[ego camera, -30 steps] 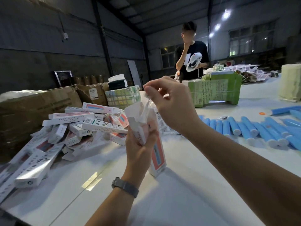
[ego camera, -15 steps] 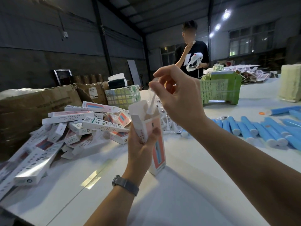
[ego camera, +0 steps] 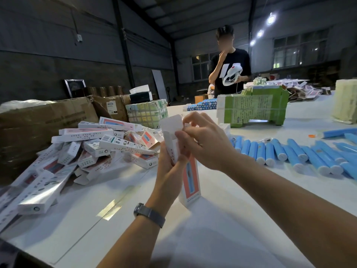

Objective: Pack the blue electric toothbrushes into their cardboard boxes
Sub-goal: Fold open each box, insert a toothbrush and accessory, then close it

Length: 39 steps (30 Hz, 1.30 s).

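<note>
Fingers: those of the right hand [ego camera: 207, 141] are curled, tips pinched at the top edge of the cardboard box [ego camera: 190, 178], just beside its raised white flap [ego camera: 172, 123]. What the fingertips pinch there cannot be told. Fingers of the left hand [ego camera: 170, 167] wrap narrowly round the upper half of the same box; a grey watch [ego camera: 149, 214] sits on that wrist.

Cardboard box, one in hand: upright, slightly tilted, lower end resting on the white table [ego camera: 212, 229] near frame centre; orange front panel with a blue toothbrush picture; top open, flap standing up.

Blue electric toothbrushes [ego camera: 289, 151], at 3 o'clock of the box: lying side by side in a row on the table, white end caps toward the camera. About a dozen show in the near row, more run off the right edge; exact count cannot be told. A second, smaller batch [ego camera: 202, 104] lies at 12 o'clock, too small to count.

Pile of boxes [ego camera: 100, 146], at 9 o'clock: white and orange cartons heaped loosely, some flat, some with flaps open; well over a dozen, overlapping, not countable.

Brown cartons [ego camera: 38, 120], at 10 o'clock, beyond the pile: two visible.

Green bundles [ego camera: 257, 107], at 1 o'clock: one strapped stack; another paler bundle [ego camera: 146, 113] at 11 o'clock.

Person in a black shirt [ego camera: 229, 68], at 12 o'clock, standing behind the table, holding a white object.
</note>
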### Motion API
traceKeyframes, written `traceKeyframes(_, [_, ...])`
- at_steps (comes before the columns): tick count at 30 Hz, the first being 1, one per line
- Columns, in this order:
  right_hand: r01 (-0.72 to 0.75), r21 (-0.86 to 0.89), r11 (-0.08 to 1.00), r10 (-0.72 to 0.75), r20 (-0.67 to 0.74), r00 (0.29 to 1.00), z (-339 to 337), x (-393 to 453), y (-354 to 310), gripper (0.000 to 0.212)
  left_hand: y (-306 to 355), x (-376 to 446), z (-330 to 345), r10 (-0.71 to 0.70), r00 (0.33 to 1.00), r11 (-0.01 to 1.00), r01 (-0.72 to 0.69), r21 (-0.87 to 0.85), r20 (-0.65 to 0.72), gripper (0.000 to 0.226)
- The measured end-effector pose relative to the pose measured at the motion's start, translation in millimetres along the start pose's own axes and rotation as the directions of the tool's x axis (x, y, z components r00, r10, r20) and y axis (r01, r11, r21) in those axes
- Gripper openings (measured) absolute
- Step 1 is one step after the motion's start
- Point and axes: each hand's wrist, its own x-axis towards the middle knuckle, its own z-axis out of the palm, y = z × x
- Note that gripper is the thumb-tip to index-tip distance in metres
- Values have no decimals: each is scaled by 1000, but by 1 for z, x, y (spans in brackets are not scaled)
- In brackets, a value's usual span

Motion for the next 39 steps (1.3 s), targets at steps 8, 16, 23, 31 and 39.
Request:
traceKeyframes(8, [-151,513,845,228,-92,969,-6,-26,4,41,1,-11,11,-85,989,973,108,-201,124,35])
traceKeyframes(16, [-182,674,716,278,-36,960,-3,-38,4,31,-1,-10,11,3,992,994,11,-108,127,31])
traceKeyframes(23, [-169,685,708,309,-85,947,-2,-40,5,36,0,-9,6,94,988,989,-107,106,121,58])
traceKeyframes(31, [-172,677,715,314,-92,945,1,-41,4,37,7,-8,3,185,975,976,-196,91,120,40])
traceKeyframes(39, [-170,667,726,304,-89,948,1,-41,4,35,6,-6,4,178,976,982,-185,46,127,28])
